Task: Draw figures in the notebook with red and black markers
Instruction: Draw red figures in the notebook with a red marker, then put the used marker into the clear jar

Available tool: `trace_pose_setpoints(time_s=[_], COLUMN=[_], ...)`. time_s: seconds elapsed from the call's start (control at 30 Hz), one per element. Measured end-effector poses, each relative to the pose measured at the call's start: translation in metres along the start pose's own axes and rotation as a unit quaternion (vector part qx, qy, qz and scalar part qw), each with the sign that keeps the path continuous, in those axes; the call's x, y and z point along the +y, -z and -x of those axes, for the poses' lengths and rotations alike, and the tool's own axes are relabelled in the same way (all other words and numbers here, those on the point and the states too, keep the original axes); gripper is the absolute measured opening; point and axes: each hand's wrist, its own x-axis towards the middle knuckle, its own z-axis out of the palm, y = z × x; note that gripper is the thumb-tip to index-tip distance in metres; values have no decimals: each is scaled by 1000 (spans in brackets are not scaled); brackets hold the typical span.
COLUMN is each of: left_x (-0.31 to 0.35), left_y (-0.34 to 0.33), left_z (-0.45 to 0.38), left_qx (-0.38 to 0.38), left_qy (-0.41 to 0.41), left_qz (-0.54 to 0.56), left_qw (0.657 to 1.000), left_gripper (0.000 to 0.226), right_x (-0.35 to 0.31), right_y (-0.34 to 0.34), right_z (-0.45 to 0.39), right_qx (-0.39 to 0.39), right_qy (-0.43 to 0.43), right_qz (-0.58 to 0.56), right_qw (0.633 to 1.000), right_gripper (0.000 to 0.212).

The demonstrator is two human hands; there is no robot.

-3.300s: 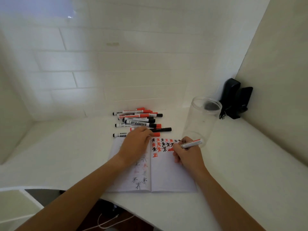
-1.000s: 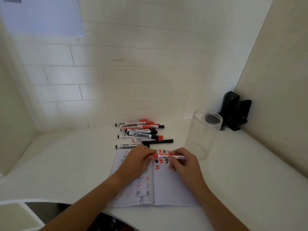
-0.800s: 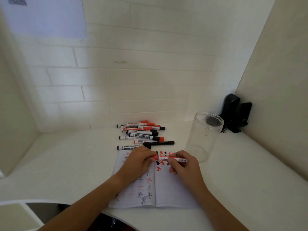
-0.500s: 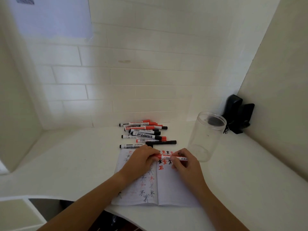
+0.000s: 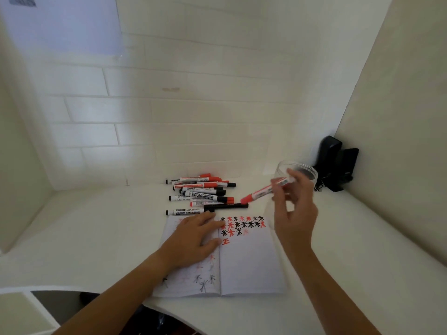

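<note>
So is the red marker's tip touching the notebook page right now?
No: the right hand holds the red marker raised off the notebook, in front of the clear jar.

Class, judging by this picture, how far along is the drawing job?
Done: rows of red and black figures top the notebook's right page. In hand: the right hand holds a capped red marker by the clear jar; the left hand rests on the left page. Left: the blank space below.
</note>
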Motion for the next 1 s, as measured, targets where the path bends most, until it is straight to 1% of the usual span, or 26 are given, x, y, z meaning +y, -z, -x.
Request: trace_pose_setpoints(time_s=[0.07,0.1,0.2,0.27,0.3,0.37,0.4,0.43,0.5,0.6,0.7,0.77,0.8,0.83,0.9,0.93,1.0], left_x=[0,-1,0,0,0,-1,0,0,1,3,2,0,0,1,-1,-3,-6], left_y=[-1,-2,-1,0,1,2,2,2,3,5,4,5,6,6,13,14,17], left_z=[0,0,1,1,0,-1,-1,-1,0,0,-1,-4,-5,-9,-6,-8,-13], left_qx=[-6,-7,-15,-19,-24,-32,-36,-38,-40,-34,-28,-26,-19,7,83,105,126], left_qy=[2,2,4,4,4,6,7,8,8,6,1,-2,-4,-7,14,40,88], left_qz=[-10,-14,-26,-32,-35,-37,-38,-38,-36,-28,-34,-23,-10,2,-16,-37,-74], left_qw=[1000,1000,1000,999,999,999,999,998,999,999,999,999,1000,1000,996,993,985], left_gripper=[55,55,55,56,56,57,57,57,55,52,52,48,47,45,40,44,60], right_x=[-7,-7,-2,4,10,23,31,38,48,54,58,61,63,65,58,57,49], right_y=[8,12,23,25,23,17,14,12,8,3,3,2,0,1,-2,-1,-2], right_z=[-25,-37,-63,-74,-77,-78,-76,-72,-66,-65,-65,-67,-68,-69,-63,-59,-45], right_qx=[70,94,122,106,74,-33,-83,-118,-152,-154,-174,-183,-183,-179,-145,-116,-65], right_qy=[74,94,99,86,71,38,31,33,44,41,38,27,25,25,51,69,121], right_qz=[44,63,89,140,175,236,264,292,343,378,439,460,462,456,423,416,412], right_qw=[994,989,984,981,979,970,960,948,926,912,881,868,867,871,893,899,901], right_gripper=[31,29,23,24,23,20,17,12,10,22,22,26,27,28,28,30,32])
